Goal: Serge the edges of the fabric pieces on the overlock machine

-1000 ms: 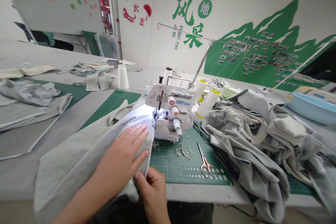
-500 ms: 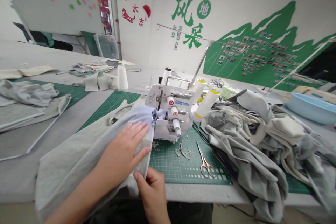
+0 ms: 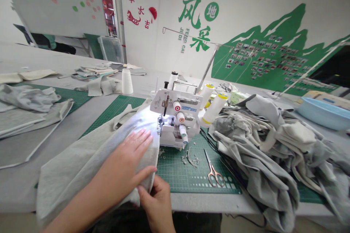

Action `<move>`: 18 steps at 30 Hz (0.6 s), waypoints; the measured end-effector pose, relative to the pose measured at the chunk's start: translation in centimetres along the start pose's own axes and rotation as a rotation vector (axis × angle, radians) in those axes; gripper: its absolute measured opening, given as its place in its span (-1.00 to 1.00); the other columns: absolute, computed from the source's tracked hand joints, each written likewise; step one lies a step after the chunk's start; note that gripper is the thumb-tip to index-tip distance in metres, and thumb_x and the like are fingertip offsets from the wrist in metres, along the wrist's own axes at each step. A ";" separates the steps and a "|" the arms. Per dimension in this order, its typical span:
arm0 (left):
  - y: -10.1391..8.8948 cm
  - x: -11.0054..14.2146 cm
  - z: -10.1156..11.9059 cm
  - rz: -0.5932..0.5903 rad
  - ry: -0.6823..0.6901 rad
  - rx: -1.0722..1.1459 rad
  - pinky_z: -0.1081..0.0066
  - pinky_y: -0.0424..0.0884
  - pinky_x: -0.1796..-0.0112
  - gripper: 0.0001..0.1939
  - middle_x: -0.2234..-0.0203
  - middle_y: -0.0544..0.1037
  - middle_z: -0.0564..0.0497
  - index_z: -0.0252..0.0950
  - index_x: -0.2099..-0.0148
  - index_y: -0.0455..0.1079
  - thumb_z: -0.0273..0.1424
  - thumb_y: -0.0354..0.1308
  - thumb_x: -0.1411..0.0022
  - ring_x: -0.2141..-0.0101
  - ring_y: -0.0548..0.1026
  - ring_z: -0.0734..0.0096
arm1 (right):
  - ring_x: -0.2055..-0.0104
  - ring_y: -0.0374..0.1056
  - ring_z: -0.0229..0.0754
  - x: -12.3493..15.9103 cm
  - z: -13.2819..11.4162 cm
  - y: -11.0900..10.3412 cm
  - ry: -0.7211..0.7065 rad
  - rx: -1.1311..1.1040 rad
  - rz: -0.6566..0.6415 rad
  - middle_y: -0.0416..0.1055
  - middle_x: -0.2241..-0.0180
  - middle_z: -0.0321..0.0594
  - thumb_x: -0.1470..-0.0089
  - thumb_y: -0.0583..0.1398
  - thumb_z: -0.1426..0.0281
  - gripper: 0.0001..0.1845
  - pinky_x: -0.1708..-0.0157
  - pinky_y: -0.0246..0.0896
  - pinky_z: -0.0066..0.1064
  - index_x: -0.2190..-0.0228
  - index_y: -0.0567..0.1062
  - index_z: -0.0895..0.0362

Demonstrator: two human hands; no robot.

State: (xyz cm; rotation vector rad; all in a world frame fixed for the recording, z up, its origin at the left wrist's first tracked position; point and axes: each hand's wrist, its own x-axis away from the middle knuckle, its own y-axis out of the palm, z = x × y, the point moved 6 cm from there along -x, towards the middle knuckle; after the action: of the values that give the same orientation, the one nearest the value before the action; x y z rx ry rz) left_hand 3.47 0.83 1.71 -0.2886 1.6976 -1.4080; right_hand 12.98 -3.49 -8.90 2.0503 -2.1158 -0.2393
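Note:
A white overlock sewing machine (image 3: 176, 120) stands on the green cutting mat (image 3: 175, 174), its lamp lighting the cloth beside its foot. The light grey fabric (image 3: 73, 174) spreads left of the machine, its right edge running up to the presser foot (image 3: 160, 123). My left hand (image 3: 131, 160) lies flat on this fabric with fingers stretched toward the foot. Nearer to me, my right hand (image 3: 156, 196) pinches the fabric's lower edge between thumb and fingers, some of which are hidden under it.
Scissors (image 3: 213, 171) and thread scraps (image 3: 191, 158) lie right of the machine. A heap of grey cloth (image 3: 262, 145) fills the right side, with a blue basin (image 3: 325, 113) behind. White thread cones (image 3: 216, 109) stand beside the machine; more grey pieces (image 3: 30, 116) lie at left.
The fabric's near edge has shifted a little toward the machine. My left hand stays flat, sliding slightly back over the cloth; my right hand keeps its pinch.

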 end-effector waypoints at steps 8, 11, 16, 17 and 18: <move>-1.8 3.1 2.9 -0.021 0.124 -0.014 0.12 0.40 -0.17 -0.28 -0.32 0.26 -0.04 -0.24 -0.41 0.08 -0.40 0.15 -0.24 -0.25 0.34 0.14 | 0.50 -0.01 -0.31 -0.2 -0.7 0.4 -0.006 -0.061 -0.008 0.20 0.59 -0.38 0.10 0.29 0.36 -0.83 0.52 -0.01 -0.50 0.58 0.44 0.17; -1.7 3.1 2.2 -0.005 0.096 -0.026 0.12 0.37 -0.19 -0.30 -0.33 0.26 -0.03 -0.24 -0.41 0.09 -0.46 0.11 -0.24 -0.25 0.33 0.16 | 0.54 0.00 -0.33 -0.2 -0.7 0.7 0.018 -0.073 -0.035 0.17 0.63 -0.39 0.04 0.29 0.30 -0.73 0.55 0.00 -0.51 0.63 0.39 0.16; -1.5 2.7 0.9 0.019 0.036 0.011 0.08 0.34 -0.21 -0.35 -0.31 0.29 -0.08 -0.27 -0.38 0.15 -0.34 0.15 -0.28 -0.25 0.33 0.05 | 0.62 0.19 -0.29 -0.1 -0.8 1.6 0.051 -0.082 -0.111 0.29 0.68 -0.33 -0.10 0.25 0.07 -0.54 0.56 0.13 -0.48 0.61 0.49 0.18; -1.4 2.7 0.7 0.017 0.028 0.023 0.08 0.34 -0.21 -0.36 -0.31 0.29 -0.07 -0.26 -0.38 0.16 -0.35 0.15 -0.29 -0.25 0.33 0.05 | 0.62 0.21 -0.29 -0.1 -0.9 1.7 0.046 -0.079 -0.116 0.31 0.68 -0.31 -0.11 0.24 0.04 -0.51 0.56 0.13 -0.49 0.60 0.51 0.18; -1.3 2.6 0.5 0.015 0.021 0.035 0.07 0.33 -0.21 -0.37 -0.31 0.29 -0.07 -0.24 -0.38 0.17 -0.35 0.14 -0.29 -0.25 0.32 0.04 | 0.62 0.22 -0.29 -0.1 -0.9 1.8 0.043 -0.079 -0.119 0.33 0.68 -0.30 -0.11 0.24 0.02 -0.49 0.56 0.14 -0.49 0.60 0.51 0.19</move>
State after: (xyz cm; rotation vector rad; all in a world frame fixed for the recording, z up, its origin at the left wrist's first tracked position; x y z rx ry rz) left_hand 1.91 -1.67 1.62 -0.2418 1.6872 -1.4329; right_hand 11.43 -3.27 -7.62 2.1188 -1.9307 -0.2880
